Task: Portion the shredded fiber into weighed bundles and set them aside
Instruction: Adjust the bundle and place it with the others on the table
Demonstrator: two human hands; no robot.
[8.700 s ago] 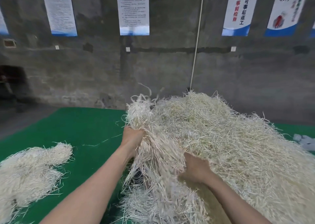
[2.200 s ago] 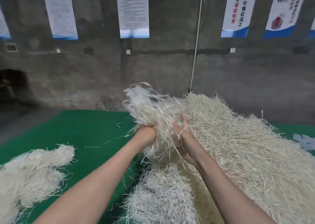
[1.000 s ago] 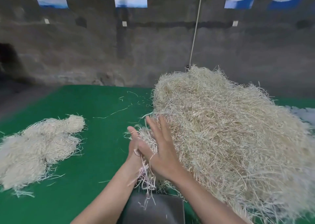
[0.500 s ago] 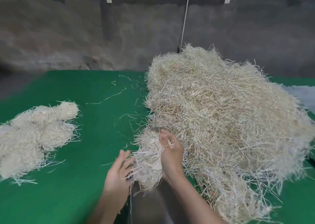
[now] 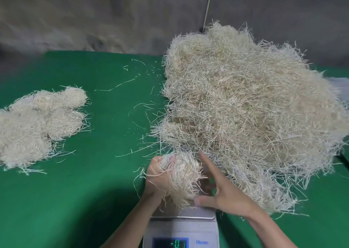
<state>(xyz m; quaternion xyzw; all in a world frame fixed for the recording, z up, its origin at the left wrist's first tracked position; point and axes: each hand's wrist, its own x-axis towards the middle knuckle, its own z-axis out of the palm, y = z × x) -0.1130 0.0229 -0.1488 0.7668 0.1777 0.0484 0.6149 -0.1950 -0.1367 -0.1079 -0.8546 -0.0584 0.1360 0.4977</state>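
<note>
A: Where's the fiber?
B: Your left hand point(image 5: 156, 179) grips a small pale shredded-fiber bundle point(image 5: 181, 176) over the grey digital scale point(image 5: 181, 227). Your right hand point(image 5: 221, 191) is spread wide beside it.
A: The rest?
B: The big pale fiber heap point(image 5: 245, 106) lies beyond your right hand. Separate pale fiber clumps point(image 5: 37, 123) lie well left on the green bench point(image 5: 94, 191).

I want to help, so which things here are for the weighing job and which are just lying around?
For the job: big fiber pile, handful in the left hand, right hand beside it, scale, set-aside bundles.
Just lying about: stray strands on the green mat, hanging cord.
</note>
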